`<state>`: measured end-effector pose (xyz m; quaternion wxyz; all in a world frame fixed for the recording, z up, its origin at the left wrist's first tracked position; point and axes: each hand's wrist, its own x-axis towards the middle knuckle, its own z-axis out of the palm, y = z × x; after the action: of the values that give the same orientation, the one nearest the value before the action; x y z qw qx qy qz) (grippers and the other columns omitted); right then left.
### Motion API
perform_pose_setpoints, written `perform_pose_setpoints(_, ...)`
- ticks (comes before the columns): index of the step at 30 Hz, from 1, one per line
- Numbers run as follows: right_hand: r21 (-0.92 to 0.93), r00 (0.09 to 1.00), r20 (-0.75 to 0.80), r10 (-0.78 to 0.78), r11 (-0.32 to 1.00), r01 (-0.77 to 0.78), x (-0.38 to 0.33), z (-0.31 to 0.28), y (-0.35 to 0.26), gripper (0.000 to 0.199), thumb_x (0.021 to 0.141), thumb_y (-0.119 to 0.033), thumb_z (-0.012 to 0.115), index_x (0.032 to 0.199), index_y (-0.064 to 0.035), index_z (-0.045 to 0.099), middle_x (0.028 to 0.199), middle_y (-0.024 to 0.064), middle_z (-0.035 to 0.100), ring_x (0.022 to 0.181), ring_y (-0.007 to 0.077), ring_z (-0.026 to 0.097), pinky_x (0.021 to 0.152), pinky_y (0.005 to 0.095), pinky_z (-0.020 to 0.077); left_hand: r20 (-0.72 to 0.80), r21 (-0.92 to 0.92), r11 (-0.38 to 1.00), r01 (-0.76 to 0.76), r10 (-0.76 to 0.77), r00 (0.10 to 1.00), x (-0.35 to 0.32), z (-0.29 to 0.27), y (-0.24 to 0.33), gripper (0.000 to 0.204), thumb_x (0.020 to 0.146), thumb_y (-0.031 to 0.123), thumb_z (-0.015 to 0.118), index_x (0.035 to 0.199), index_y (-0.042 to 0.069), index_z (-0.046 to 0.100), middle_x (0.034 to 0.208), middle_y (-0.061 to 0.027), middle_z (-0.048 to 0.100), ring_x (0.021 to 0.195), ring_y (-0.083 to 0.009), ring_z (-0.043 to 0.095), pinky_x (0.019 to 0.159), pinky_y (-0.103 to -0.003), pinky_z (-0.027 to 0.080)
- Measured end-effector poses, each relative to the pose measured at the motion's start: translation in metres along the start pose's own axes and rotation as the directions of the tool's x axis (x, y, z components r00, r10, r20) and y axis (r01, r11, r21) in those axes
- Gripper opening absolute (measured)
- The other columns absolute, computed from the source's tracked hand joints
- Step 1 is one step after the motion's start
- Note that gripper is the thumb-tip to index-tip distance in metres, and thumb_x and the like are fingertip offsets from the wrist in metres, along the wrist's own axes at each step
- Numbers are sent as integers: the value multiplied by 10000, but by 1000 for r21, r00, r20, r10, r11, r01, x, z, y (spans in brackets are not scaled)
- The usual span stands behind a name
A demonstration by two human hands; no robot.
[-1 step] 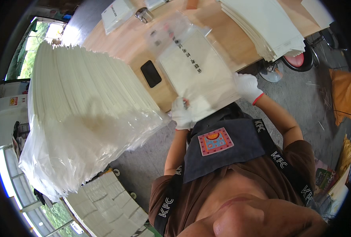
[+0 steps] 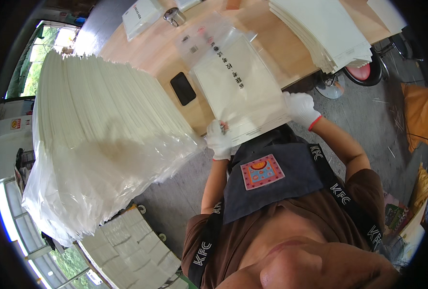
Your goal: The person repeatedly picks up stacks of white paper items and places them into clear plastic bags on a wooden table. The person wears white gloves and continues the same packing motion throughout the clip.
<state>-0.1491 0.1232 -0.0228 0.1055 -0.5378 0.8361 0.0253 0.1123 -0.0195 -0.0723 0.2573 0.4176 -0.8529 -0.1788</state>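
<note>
A clear plastic bag (image 2: 238,82) with a white sheet inside lies on the wooden table (image 2: 141,53), with a line of dark print down its middle. Both hands wear white gloves. My left hand (image 2: 219,139) grips the bag's near left corner at the table edge. My right hand (image 2: 300,108) holds the near right corner. The bag's far, open end is see-through and wrinkled. A dark apron with a coloured patch covers my chest below the hands.
A tall stack of clear plastic bags (image 2: 103,139) fills the left. A black phone (image 2: 182,88) lies beside the bag. White sheets (image 2: 324,29) are piled at the top right, a metal object (image 2: 174,16) at the far edge, a red stool (image 2: 363,72) beyond.
</note>
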Motion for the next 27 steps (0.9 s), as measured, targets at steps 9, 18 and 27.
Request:
perform_pose_setpoints(9,145,858,469,-209,977,159,-84,-23,-3,264,815,-265,537,913,-52,658,815,148,679,737,289,683,542,429,526,315,-334,937,-103,214,925,-78,-62,26,155,698,79,680,709,107,528,765,-95,570,689,-295,571,564,-373,449)
perform_pose_setpoints(18,13,796,487,-359,914,405,-61,10,35,241,765,-205,503,772,-56,693,809,179,666,751,342,661,627,478,514,404,-254,958,-129,227,886,-77,-21,-25,237,632,-28,626,805,79,503,785,-123,496,689,-329,545,572,-361,454)
perform_pose_setpoints(27,956,962,272,-3,112,-270,8,83,17,385,920,-372,494,1122,-56,580,1025,100,649,889,250,625,791,386,480,530,-404,701,587,-344,775,-35,1,-70,309,901,267,528,1081,23,588,862,-84,628,751,-154,580,661,-323,457)
